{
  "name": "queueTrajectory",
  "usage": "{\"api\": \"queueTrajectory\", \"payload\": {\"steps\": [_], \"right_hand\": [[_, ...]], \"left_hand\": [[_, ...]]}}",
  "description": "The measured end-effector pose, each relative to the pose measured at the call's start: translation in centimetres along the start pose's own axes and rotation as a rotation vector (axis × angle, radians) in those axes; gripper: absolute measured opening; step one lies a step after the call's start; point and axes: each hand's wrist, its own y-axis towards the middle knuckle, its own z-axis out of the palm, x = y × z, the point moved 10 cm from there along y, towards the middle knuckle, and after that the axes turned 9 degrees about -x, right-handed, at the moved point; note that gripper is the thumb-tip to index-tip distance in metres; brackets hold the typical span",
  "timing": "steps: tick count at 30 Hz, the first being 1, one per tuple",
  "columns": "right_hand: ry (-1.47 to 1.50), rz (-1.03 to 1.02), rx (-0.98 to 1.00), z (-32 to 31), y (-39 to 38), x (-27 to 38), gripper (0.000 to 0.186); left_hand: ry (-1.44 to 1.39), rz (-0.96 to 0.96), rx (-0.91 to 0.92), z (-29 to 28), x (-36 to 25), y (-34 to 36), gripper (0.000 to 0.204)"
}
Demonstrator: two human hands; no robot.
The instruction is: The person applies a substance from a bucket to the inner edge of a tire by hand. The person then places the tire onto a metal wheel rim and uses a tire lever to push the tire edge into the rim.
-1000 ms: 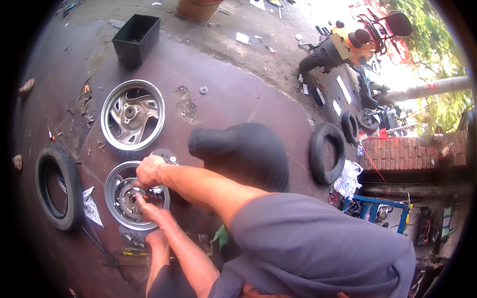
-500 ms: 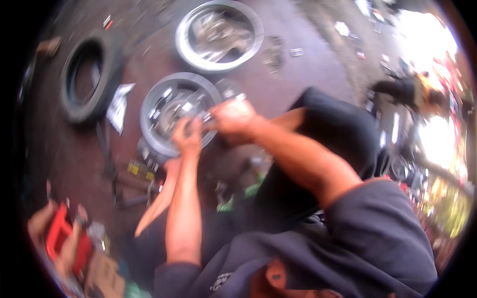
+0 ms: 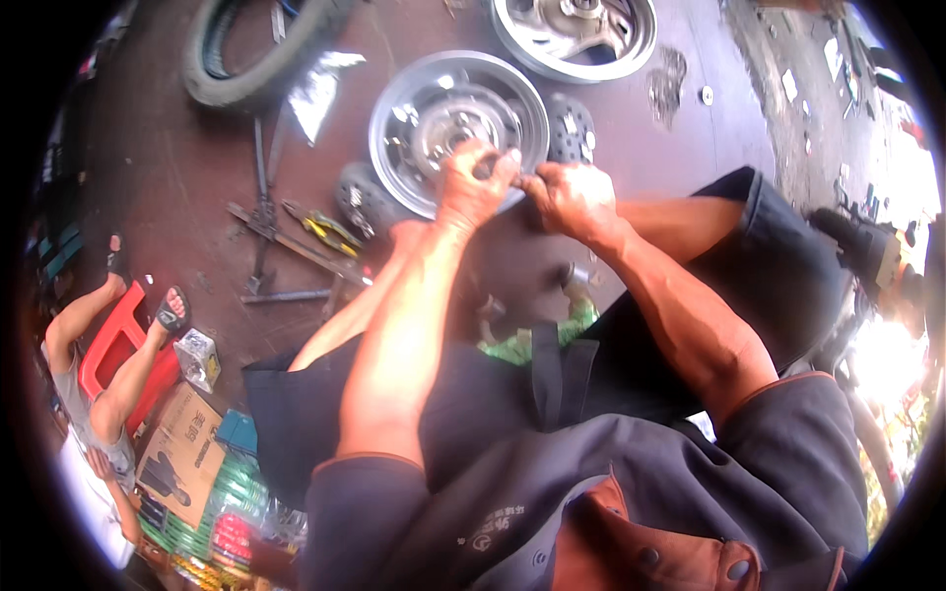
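1. The ground (image 3: 197,197) is dark, stained concrete, and the work sits low in front of the crouching person. A second ago the view looked down from higher up, with both wheels far off; now it has swung in close, so the hands fill the middle.
2. A black rubber tyre (image 3: 256,59) lies at the upper left, well apart from the hands.
3. A second alloy wheel (image 3: 576,30) lies beyond the first, untouched, as before.
4. The silver wheel rim (image 3: 455,126) lies flat on the ground, hub up, just ahead of the person's knees. It looks shiny and dished, with bolt points around a bright centre. It has not shifted; only the hands have drawn together over its near edge, which I judge to mean the work has narrowed to one small spot.
5. The left hand (image 3: 475,182) rests on the rim's near side, fingers curled tight around something small I cannot make out.
6. The right hand (image 3: 570,197) sits just beside it, touching it, fingers pinched together at the same spot.
7. Long metal tools (image 3: 266,227) and yellow-handled pliers (image 3: 320,227) lie left of the rim.
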Motion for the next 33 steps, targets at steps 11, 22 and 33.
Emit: {"api": "queueTrajectory", "payload": {"steps": [11, 22, 33], "right_hand": [[0.315, 0.066, -0.495, -4.3, 1.7, -4.2, 0.026], [0.421, -0.163, -0.793, -14.7, 9.7, -14.1, 0.030], [0.396, 0.527, -0.942, -27.2, -16.1, -32.6, 0.046]], "left_hand": [[-0.464, 0.136, 0.488, -9.9, -31.2, -23.2, 0.044], [-0.565, 0.368, 0.527, -11.2, -36.5, -27.7, 0.037], [1.000, 0.795, 0.095, -7.5, -47.8, -15.3, 0.045]]}}
